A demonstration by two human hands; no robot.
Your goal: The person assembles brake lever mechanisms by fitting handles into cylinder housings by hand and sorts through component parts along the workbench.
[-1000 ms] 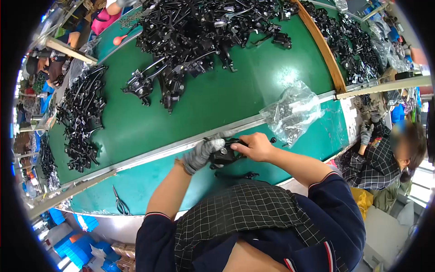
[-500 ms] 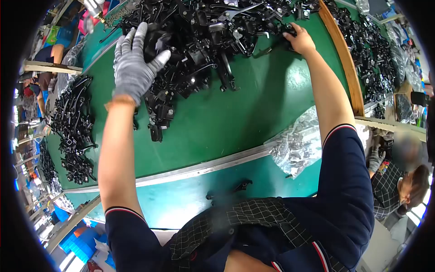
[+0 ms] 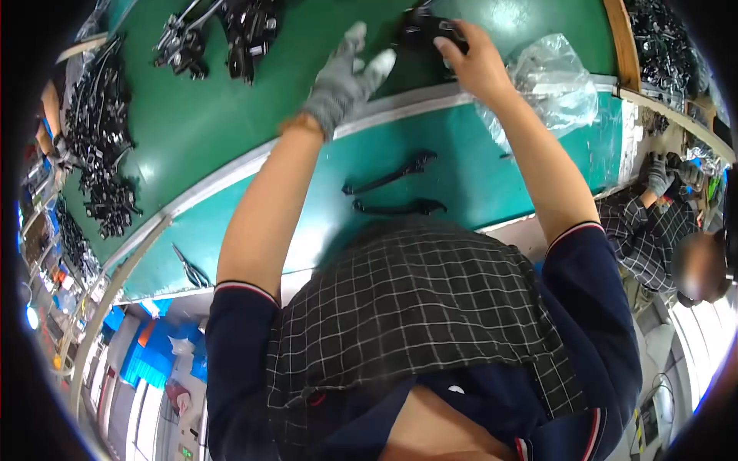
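Note:
My right hand (image 3: 475, 63), bare, has its fingers closed on a black brake lever assembly (image 3: 421, 32), whose outline is partly blurred. To the left of it is my left hand (image 3: 342, 86) in a grey glove, with fingers apart and nothing in them. It hovers over the green table (image 3: 284, 100), near the metal edge strip. Below, on the lower teal ledge, lie two separate black levers: an upper lever (image 3: 392, 174) and a lower lever (image 3: 400, 207), roughly parallel.
A clear plastic bag (image 3: 557, 84) rests beside my right forearm. Black lever assemblies (image 3: 250, 38) lie at the upper left, with a heap (image 3: 100, 146) at the far left. Pliers (image 3: 191, 267) lie on the ledge. A co-worker (image 3: 653, 230) works at the right, past a wooden divider (image 3: 621, 46).
My view has shifted toward the table's near edge, away from the large pile. My right hand has brought a black assembly nearer. My left hand has left the pile and moved closer to it.

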